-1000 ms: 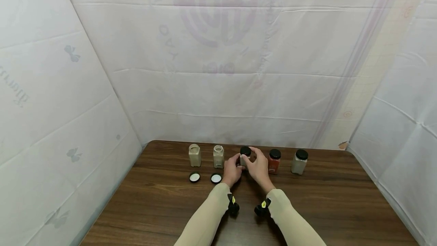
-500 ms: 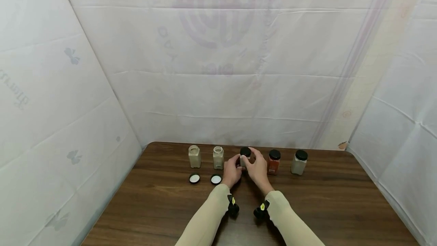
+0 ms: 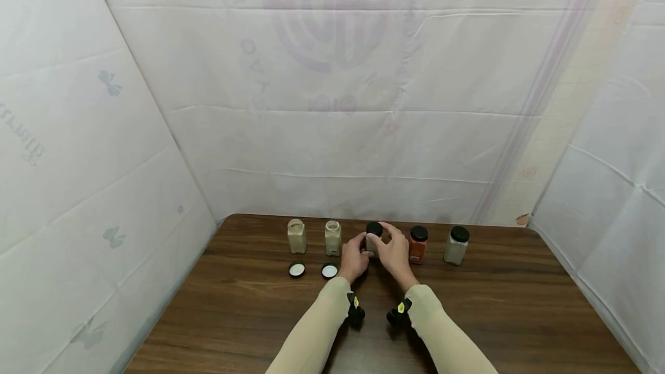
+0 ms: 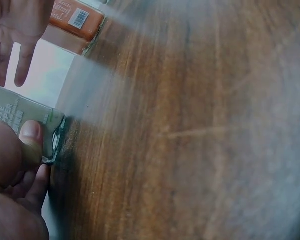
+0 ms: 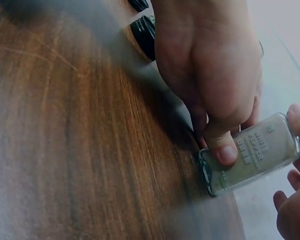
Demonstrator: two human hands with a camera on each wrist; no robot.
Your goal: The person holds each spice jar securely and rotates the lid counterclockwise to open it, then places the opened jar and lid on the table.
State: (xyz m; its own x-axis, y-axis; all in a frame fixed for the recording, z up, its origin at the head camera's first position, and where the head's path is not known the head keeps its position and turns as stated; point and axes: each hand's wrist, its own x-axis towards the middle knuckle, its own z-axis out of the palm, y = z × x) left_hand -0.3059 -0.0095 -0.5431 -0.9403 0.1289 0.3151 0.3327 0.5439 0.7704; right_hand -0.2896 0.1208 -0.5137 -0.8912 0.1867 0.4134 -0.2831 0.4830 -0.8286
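A clear spice jar with pale powder and a black lid stands between the two hands in the head view. My left hand grips the lower body of this jar. Its thumb presses flat against the embossed side, which seems to read white pepper. My right hand holds the top of the jar at the lid, thumb in front and fingers behind. In the right wrist view, the right hand shows only partly at the edge, and the lid is mostly hidden.
Two open jars, one jar and another jar, stand to the left. Before them lie two upturned lids, one lid and another lid. A capped orange-red jar and a capped pale jar stand right on the wooden table.
Both hands keep their hold on the jar in nearly the same place. The view shifts slightly; the other jars and lids have not moved.
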